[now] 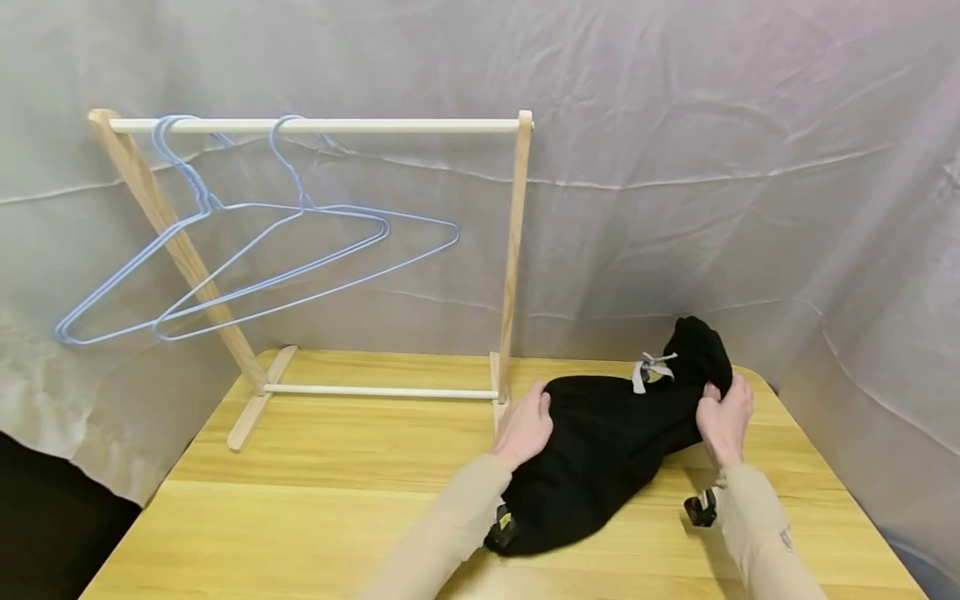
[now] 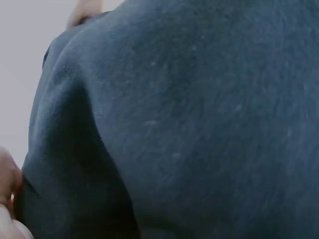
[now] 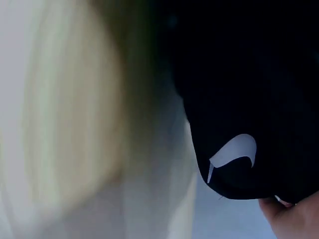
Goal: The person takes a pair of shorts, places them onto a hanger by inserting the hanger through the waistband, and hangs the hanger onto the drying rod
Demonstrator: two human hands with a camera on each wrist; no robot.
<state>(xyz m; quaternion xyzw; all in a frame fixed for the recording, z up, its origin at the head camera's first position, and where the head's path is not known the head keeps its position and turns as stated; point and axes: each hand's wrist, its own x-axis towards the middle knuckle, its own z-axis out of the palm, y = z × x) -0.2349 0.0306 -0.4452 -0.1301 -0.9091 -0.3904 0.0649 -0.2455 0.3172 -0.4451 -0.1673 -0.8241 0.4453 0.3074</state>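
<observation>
A black garment is stretched between both hands above the right part of the table; its exact kind does not show. My left hand grips its upper left edge, and in the left wrist view dark cloth fills most of the picture. At the garment's right end my right hand pinches the cloth, with a bunched part standing up beyond the fingers. White strips like a tag or ribbon lie near that end. A white curved mark shows on the black cloth in the right wrist view.
A wooden rack with a white top bar stands at the back left of the table. Several blue wire hangers hang on its left half. Grey curtain closes off the back and sides.
</observation>
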